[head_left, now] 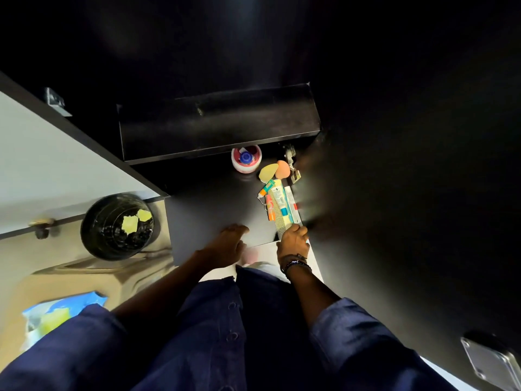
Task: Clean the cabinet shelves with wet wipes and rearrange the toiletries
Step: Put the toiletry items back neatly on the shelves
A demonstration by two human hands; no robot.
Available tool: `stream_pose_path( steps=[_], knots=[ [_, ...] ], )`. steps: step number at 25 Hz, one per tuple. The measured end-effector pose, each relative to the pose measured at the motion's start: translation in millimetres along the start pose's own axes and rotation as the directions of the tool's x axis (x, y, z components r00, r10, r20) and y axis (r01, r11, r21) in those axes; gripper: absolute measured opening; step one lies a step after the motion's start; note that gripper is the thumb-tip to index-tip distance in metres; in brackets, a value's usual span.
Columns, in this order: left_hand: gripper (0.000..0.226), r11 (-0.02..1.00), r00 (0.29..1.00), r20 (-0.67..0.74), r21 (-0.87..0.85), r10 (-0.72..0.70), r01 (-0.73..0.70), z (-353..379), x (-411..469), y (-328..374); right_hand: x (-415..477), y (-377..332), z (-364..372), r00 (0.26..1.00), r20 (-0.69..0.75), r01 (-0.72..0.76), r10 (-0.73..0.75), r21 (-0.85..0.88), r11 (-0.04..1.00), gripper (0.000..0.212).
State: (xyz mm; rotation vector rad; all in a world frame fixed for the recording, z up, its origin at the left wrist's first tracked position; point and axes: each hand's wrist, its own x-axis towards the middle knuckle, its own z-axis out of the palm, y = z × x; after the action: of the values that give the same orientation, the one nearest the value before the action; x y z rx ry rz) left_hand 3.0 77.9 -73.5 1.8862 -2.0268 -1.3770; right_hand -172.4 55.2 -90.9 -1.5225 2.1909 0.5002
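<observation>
A dark lower cabinet shelf (214,204) lies below me, with a black upper shelf (220,128) above it. My left hand (225,246) rests flat on the shelf's front edge, fingers relaxed. My right hand (293,241) pinches the near end of a pale yellow comb (280,221) lying at the shelf's right side. Beside the comb lie a green-white tube (279,197), a white tube (290,200) and an orange tube (269,207). Behind them sit a yellow sponge (267,171), an orange sponge (282,169) and a red-white round container (246,158) with a blue cap.
A black bin (117,227) holding yellowish used wipes stands on the floor at left. A blue wipes packet (60,309) lies at the lower left. The open cabinet door (423,221) fills the right side, with metal hinges (291,162) on it.
</observation>
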Motion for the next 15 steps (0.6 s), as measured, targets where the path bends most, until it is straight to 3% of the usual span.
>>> stream_pose_path(
  steps=[3,10,13,15],
  knots=[
    [0.044,1.000,1.000,0.009,0.002,-0.001,0.001,-4,-1,-4,3,1,5,1.000,0.006,-0.030,0.030,0.045,0.999,0.063],
    [0.041,1.000,1.000,0.018,0.015,0.018,-0.019,-15,-3,-12,4,0,0,0.998,0.036,-0.048,0.043,0.140,0.989,0.067],
    [0.042,0.999,0.999,-0.008,0.013,0.041,-0.041,-17,-8,-12,4,7,-5,0.997,0.077,-0.003,-0.020,0.286,0.958,0.054],
    [0.042,0.998,0.998,-0.010,0.011,0.061,-0.061,-17,-12,-10,2,14,-13,0.995,0.082,0.032,-0.058,0.289,0.957,0.047]
  ],
)
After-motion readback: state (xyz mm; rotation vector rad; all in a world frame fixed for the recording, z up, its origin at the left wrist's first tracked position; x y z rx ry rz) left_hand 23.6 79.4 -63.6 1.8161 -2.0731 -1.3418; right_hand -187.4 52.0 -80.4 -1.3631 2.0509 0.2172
